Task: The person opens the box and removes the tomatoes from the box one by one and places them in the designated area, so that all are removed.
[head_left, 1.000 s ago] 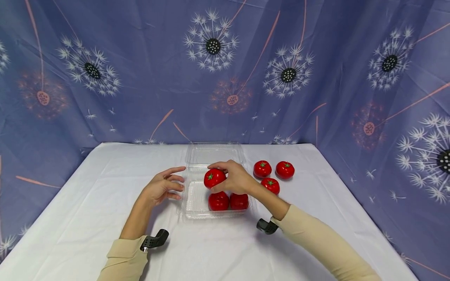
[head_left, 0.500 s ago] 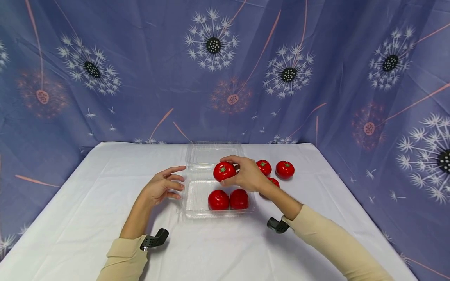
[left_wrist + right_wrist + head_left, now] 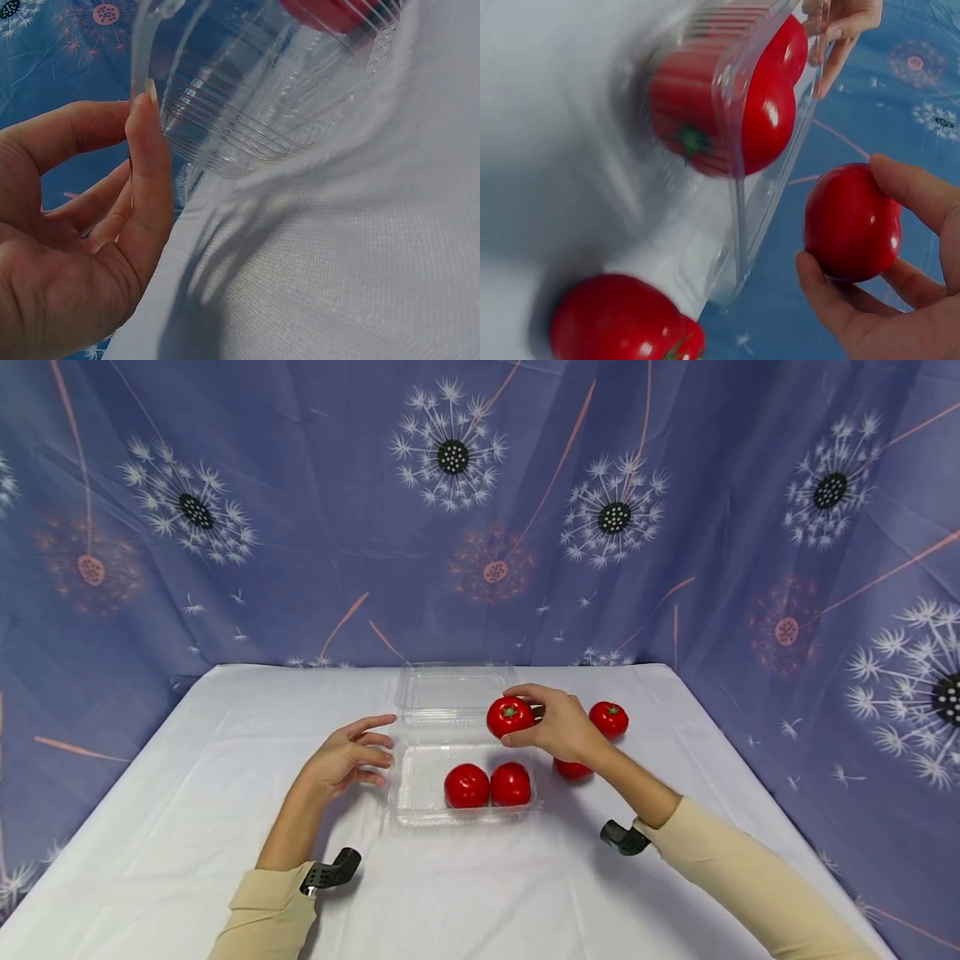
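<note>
A clear plastic clamshell container [image 3: 420, 777] lies opened on the table, its lid [image 3: 457, 691] folded back at the far side. Two red tomatoes, a left one [image 3: 467, 787] and a right one [image 3: 511, 784], sit along its near side. My right hand [image 3: 561, 725] grips another tomato [image 3: 510, 717] by fingers and thumb, raised above the container's far right corner. At the container's left edge, my left hand [image 3: 339, 764] has relaxed fingers; the left wrist view puts its thumb against the rim [image 3: 142, 52], though firm contact is unclear.
To the right of the container lie more tomatoes, a far one [image 3: 608, 720] and a nearer one [image 3: 573, 769] partly covered by my right hand. A white cloth [image 3: 187, 793] covers the table. A patterned purple-blue curtain [image 3: 300, 527] hangs behind and beside it.
My right hand has moved right and away from me with its tomato, from over the container's middle to its far right. It now hides one table tomato. The left hand stays put.
</note>
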A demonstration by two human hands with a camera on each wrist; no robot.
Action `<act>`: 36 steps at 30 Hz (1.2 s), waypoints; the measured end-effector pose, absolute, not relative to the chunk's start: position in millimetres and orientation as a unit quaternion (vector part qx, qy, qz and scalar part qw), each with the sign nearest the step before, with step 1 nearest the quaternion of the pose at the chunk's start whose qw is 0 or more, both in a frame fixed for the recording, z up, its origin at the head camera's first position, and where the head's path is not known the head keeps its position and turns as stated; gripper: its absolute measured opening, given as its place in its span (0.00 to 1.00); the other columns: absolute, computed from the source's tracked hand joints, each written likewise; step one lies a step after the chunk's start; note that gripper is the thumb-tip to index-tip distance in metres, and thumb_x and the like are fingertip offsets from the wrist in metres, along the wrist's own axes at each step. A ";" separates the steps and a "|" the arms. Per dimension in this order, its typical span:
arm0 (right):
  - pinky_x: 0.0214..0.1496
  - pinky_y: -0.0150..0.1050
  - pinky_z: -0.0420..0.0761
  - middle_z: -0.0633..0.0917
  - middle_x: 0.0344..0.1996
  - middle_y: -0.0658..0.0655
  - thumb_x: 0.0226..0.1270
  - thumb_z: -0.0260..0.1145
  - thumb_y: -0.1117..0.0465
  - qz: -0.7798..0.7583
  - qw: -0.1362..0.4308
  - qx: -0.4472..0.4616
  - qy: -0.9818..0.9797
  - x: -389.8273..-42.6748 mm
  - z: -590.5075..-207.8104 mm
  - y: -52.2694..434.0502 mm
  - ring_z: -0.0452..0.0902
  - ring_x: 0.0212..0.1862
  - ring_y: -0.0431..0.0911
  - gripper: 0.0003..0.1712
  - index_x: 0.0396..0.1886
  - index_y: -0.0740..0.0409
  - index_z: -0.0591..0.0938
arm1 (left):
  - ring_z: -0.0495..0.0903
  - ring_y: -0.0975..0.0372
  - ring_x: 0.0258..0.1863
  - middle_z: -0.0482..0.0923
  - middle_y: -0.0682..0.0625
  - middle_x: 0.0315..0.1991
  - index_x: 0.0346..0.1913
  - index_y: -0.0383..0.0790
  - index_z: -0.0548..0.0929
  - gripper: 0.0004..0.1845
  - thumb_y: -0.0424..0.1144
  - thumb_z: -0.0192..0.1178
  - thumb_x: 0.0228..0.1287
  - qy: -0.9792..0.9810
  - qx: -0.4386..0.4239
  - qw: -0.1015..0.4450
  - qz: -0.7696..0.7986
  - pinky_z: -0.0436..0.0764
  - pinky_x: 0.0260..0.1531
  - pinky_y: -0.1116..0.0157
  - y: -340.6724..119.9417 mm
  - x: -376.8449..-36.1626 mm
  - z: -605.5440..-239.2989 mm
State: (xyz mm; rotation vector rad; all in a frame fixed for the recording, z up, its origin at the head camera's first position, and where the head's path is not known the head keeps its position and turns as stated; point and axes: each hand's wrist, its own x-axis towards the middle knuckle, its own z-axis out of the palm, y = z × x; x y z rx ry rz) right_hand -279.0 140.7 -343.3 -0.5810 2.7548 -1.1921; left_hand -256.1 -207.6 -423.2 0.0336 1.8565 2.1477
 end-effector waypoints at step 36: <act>0.55 0.54 0.85 0.82 0.58 0.67 0.56 0.78 0.48 -0.334 0.016 -0.084 0.939 -273.4 -350.2 255.4 0.77 0.61 0.62 0.39 0.67 0.52 0.77 | 0.84 0.63 0.30 0.77 0.47 0.44 0.76 0.38 0.64 0.43 0.20 0.63 0.56 0.642 0.019 0.149 0.752 0.88 0.27 0.64 -208.6 -257.0 -424.9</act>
